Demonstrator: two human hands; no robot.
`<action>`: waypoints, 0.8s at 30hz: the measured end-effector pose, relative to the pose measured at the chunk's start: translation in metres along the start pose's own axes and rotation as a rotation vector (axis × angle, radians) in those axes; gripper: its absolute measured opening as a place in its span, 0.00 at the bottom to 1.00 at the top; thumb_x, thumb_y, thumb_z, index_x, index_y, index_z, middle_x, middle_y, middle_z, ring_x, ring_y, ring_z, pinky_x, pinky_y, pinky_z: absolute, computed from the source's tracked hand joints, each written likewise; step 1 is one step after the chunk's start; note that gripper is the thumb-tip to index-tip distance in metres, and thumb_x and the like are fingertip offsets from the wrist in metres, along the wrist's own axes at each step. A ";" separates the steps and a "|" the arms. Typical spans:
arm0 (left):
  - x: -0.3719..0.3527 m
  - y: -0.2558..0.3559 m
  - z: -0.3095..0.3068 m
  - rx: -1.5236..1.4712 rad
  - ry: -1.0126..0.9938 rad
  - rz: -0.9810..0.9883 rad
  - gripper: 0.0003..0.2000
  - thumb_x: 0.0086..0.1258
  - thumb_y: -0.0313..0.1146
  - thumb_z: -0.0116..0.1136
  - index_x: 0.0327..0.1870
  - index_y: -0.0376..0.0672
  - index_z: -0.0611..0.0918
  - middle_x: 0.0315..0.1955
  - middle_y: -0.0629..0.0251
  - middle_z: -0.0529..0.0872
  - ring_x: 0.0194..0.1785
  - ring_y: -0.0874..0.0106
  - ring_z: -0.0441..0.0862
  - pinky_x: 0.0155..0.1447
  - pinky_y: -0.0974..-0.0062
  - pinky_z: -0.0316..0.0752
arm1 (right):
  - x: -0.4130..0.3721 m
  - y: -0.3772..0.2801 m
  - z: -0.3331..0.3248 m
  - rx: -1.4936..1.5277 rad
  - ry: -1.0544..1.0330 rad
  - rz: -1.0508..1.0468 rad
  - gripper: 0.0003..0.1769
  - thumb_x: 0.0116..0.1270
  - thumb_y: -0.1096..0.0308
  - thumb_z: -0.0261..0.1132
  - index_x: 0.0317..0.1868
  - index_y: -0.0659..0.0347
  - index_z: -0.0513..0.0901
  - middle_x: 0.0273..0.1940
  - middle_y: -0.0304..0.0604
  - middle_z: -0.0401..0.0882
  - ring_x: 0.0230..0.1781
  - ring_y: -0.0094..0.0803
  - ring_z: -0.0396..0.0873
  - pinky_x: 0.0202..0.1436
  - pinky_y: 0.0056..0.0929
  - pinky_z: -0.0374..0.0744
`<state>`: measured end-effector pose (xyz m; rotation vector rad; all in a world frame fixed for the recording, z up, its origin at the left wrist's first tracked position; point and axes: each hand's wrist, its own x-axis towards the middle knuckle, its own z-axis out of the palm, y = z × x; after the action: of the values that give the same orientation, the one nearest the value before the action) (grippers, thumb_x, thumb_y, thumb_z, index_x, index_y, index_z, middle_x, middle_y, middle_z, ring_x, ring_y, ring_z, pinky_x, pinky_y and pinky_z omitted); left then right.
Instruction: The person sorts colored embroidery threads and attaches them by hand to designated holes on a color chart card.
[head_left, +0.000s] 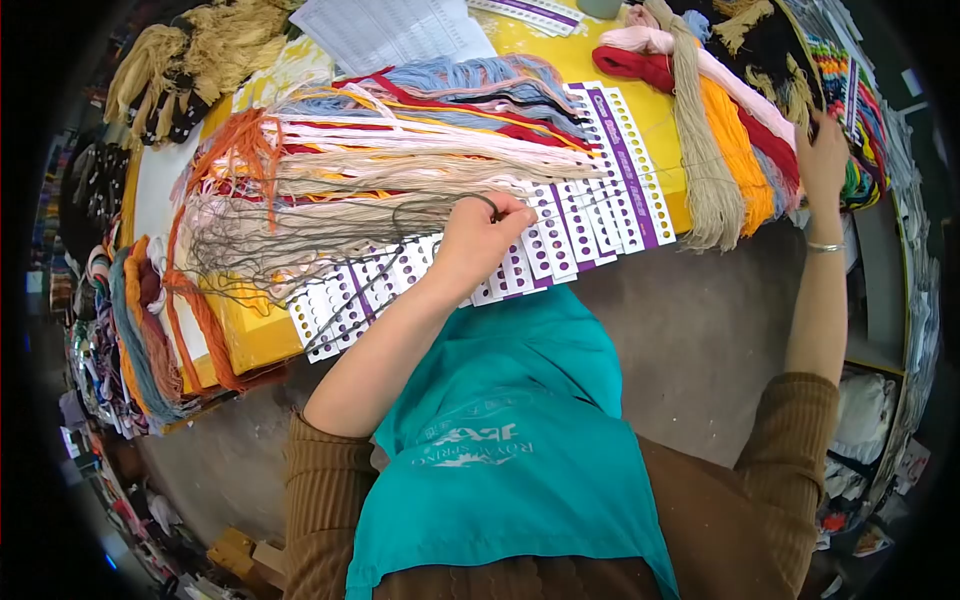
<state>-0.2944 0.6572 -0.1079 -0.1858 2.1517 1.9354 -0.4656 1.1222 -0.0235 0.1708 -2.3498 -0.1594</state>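
My left hand [482, 238] pinches a dark grey thread [300, 240] over the white punched thread cards with purple strips [560, 235] that lie in a row on the yellow table [255, 335]. Many coloured thread bundles [400, 130] fan out leftward from the cards. My right hand [822, 155] reaches far right and touches the hanging skeins [735, 150] of orange, red and beige thread, fingers spread; whether it grips a strand I cannot tell.
Printed paper sheets [390, 30] lie at the back. Beige yarn hanks [200, 50] sit back left. More coloured threads [140, 330] drape over the table's left edge. A rack of thread cards [860, 100] stands right. Teal apron [520, 440] covers my lap.
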 end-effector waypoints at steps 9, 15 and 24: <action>-0.013 0.015 0.004 -0.022 -0.055 0.003 0.09 0.69 0.30 0.60 0.39 0.33 0.85 0.30 0.69 0.84 0.33 0.84 0.75 0.37 0.83 0.70 | -0.066 -0.288 -0.088 1.226 -0.687 -0.420 0.38 0.54 0.67 0.70 0.67 0.56 0.69 0.53 0.52 0.78 0.52 0.45 0.77 0.56 0.38 0.75; -0.018 0.010 -0.005 0.022 0.003 0.036 0.08 0.71 0.31 0.58 0.37 0.36 0.84 0.26 0.74 0.79 0.27 0.86 0.69 0.31 0.84 0.64 | -0.078 -0.297 -0.075 1.207 -0.877 -0.167 0.16 0.58 0.69 0.69 0.47 0.57 0.83 0.24 0.44 0.81 0.22 0.29 0.80 0.27 0.30 0.75; -0.022 0.017 -0.010 -0.389 0.054 -0.278 0.17 0.76 0.38 0.47 0.54 0.32 0.76 0.50 0.53 0.85 0.17 0.85 0.58 0.20 0.85 0.52 | -0.095 -0.289 -0.035 1.422 -0.728 0.247 0.05 0.60 0.73 0.66 0.34 0.66 0.83 0.23 0.39 0.80 0.23 0.21 0.75 0.29 0.21 0.73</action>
<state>-0.2786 0.6480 -0.0846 -0.5780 1.6482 2.1715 -0.3524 0.8518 -0.1129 0.5468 -2.6584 1.8534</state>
